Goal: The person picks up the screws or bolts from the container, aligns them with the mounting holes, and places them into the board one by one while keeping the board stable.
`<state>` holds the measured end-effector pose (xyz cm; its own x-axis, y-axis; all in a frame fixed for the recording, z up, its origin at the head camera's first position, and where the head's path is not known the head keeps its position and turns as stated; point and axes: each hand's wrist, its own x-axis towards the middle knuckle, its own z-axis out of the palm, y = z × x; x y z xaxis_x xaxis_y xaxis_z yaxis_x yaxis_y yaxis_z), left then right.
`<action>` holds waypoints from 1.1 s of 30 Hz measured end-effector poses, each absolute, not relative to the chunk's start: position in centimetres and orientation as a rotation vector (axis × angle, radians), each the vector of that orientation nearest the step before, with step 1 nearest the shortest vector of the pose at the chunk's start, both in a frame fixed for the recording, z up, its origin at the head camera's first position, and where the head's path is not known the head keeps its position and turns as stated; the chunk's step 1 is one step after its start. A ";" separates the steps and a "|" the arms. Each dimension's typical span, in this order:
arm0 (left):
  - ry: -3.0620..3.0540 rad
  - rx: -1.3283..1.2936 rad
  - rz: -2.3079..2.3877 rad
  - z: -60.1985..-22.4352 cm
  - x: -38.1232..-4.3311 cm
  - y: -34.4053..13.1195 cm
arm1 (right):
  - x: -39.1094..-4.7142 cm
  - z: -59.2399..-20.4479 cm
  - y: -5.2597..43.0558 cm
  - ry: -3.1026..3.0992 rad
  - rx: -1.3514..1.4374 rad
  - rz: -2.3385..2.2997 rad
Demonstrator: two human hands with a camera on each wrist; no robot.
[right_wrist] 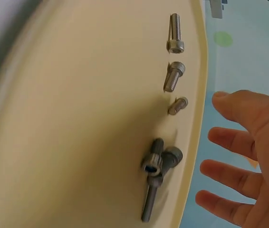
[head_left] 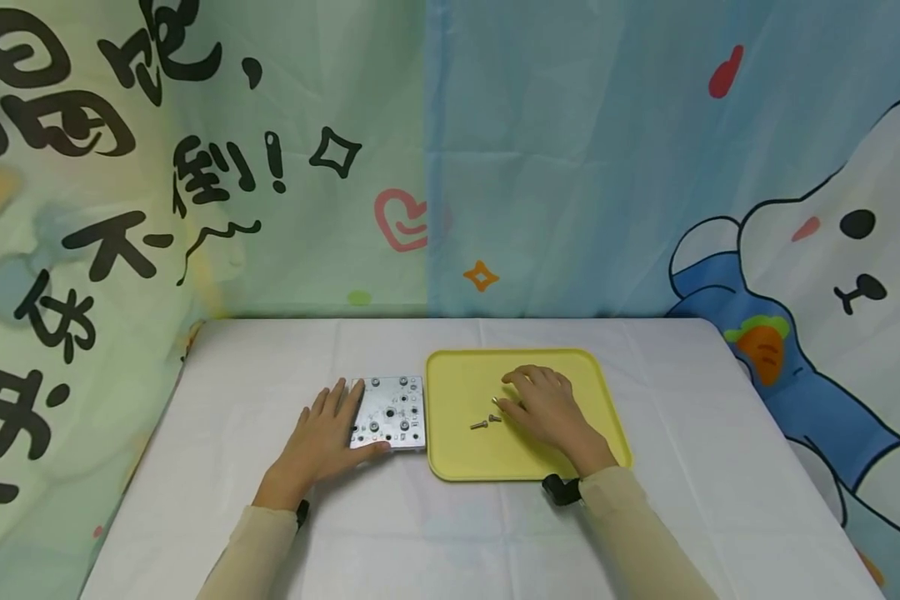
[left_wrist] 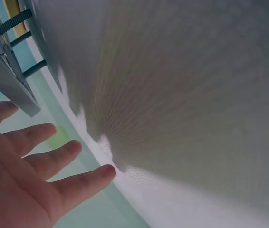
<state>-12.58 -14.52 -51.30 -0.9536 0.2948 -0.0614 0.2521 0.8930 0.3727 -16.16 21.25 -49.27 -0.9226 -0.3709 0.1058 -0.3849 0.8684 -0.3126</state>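
A silver metal plate with many holes sits left of the tray, several screws in it. In the left wrist view, threaded screw shafts stick out beneath the plate. My left hand lies against its left side, fingers straight and spread, thumb along its near edge. My right hand hovers above the yellow tray, fingers spread and nothing between them. On the tray, the right wrist view shows several loose socket-head screws; one screw lies farthest up, and a few are bunched together lower down.
A white cloth covers the table under the plate and tray. Behind it hangs a printed curtain with drawings and writing. A black wrist strap device sits by the right wrist, over the tray's near edge.
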 end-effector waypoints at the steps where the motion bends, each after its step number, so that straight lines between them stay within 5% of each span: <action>1: 2.933 0.417 0.558 -51.3 -12.6 -14.5 | -16.3 -49.3 21.1 -2.998 0.608 0.519; 33: 2.871 0.346 0.560 -51.8 -12.9 -14.6 | -18.6 -49.8 18.8 -3.162 0.557 0.284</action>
